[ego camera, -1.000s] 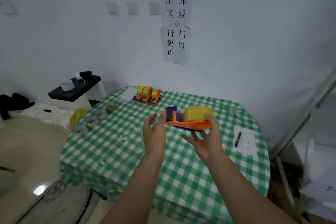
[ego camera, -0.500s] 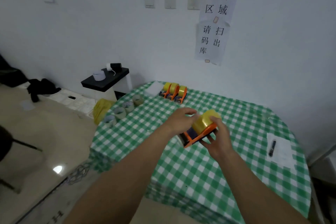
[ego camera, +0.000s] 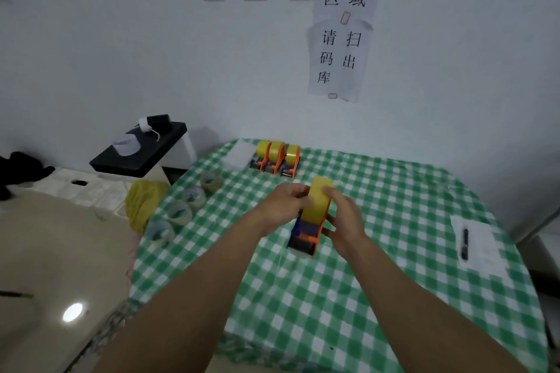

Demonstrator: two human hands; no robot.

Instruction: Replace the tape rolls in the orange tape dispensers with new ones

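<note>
We see the fingers of the left hand (ego camera: 283, 203) curled close round the left side of a yellow tape roll (ego camera: 316, 204), which sits in an orange and blue plastic tape dispenser (ego camera: 304, 236). The right hand (ego camera: 344, 219) wraps narrow fingers round the dispenser's right side, thumb on top of the roll. We cannot tell whether the dispenser touches the green-and-white checked tabletop (ego camera: 333, 297) near its middle.

At the far edge stand three more orange dispensers (ego camera: 275, 157); four pale, nearly spent rolls (ego camera: 181, 212) line the left edge. A white sheet (ego camera: 481, 254) with a black pen (ego camera: 465, 244) lies on the right. A white paper sign (ego camera: 342, 39) hangs on the wall.

Both forearms reach forward and converge, the dispenser's cutter end towards us.
</note>
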